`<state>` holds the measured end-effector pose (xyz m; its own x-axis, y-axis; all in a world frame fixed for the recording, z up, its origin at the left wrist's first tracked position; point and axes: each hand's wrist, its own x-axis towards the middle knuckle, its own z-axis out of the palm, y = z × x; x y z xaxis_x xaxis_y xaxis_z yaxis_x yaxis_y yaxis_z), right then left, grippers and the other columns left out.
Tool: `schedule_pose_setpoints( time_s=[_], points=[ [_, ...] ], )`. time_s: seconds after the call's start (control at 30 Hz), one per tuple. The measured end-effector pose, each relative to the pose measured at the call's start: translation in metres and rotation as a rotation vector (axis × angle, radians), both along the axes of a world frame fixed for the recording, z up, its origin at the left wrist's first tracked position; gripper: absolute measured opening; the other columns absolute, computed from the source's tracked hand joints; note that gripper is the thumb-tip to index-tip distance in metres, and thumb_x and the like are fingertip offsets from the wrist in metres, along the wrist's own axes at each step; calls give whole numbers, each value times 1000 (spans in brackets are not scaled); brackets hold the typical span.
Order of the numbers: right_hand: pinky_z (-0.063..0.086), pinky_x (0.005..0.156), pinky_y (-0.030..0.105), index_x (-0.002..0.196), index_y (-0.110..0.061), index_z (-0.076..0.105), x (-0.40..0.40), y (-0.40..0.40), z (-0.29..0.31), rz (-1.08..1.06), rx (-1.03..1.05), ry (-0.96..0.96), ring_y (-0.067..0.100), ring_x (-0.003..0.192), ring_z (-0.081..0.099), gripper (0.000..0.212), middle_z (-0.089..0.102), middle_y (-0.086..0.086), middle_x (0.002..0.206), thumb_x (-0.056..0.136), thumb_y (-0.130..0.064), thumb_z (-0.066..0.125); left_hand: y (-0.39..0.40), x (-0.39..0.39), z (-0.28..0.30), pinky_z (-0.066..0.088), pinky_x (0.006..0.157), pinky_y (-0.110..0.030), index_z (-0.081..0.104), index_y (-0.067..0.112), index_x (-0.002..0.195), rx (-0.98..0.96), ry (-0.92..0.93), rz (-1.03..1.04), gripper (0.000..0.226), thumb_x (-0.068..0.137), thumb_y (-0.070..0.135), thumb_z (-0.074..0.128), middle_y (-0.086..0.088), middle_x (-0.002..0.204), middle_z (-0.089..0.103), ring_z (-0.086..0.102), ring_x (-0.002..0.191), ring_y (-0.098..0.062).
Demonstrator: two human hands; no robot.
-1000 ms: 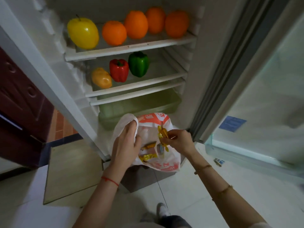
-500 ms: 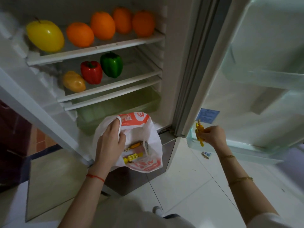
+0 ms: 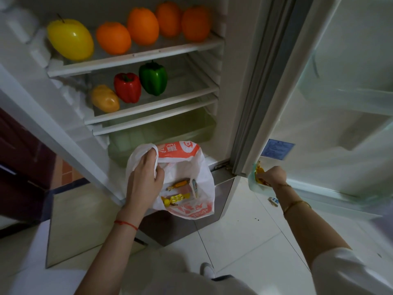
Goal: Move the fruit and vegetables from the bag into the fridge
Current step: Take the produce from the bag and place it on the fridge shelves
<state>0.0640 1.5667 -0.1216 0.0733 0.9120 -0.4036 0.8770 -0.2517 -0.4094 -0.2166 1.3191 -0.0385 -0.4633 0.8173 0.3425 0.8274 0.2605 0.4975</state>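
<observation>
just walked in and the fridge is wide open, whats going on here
A person is emptying a shopping bag into the open fridge. The left hand grips the bag's rim, holding it open in front of the crisper drawer; a few yellow wrapped packets remain inside. The right hand holds small yellow items at the lowest door bin. Oranges and a yellow fruit sit on the top shelf, peppers on the shelf below.
</observation>
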Motion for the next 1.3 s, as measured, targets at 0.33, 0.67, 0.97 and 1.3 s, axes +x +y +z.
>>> schedule_pose_setpoints(
  time_s=[0.33,0.67,0.97,1.3],
  points=[
    [40,70,30,105,5,61,-6,-6,1,166,-29,-137,25,81,53,36,55,13,89,89,-28,64,0,-1,-1,51,76,-30,47,1,127,6,-34,28,36,92,6,56,-18,119,60,63,105,-32],
    [47,68,31,87,-7,69,-69,-68,87,580,147,-74,28,80,64,21,68,12,87,90,-24,58,-13,2,5,48,70,-24,47,3,121,18,-47,79,31,92,7,55,-16,114,60,63,97,-28],
    [48,87,30,105,-11,68,-180,-124,11,1157,104,72,26,99,64,23,69,8,107,90,-28,63,-29,4,9,39,63,-27,47,3,128,28,-30,143,38,91,7,56,-18,112,61,62,85,-35],
    [38,105,58,133,-33,50,-211,-122,-84,1295,92,-242,29,125,49,42,55,1,133,92,-22,54,-41,-5,7,50,62,-44,40,16,103,35,-98,206,20,89,13,53,-8,106,58,60,84,-35]
  ],
)
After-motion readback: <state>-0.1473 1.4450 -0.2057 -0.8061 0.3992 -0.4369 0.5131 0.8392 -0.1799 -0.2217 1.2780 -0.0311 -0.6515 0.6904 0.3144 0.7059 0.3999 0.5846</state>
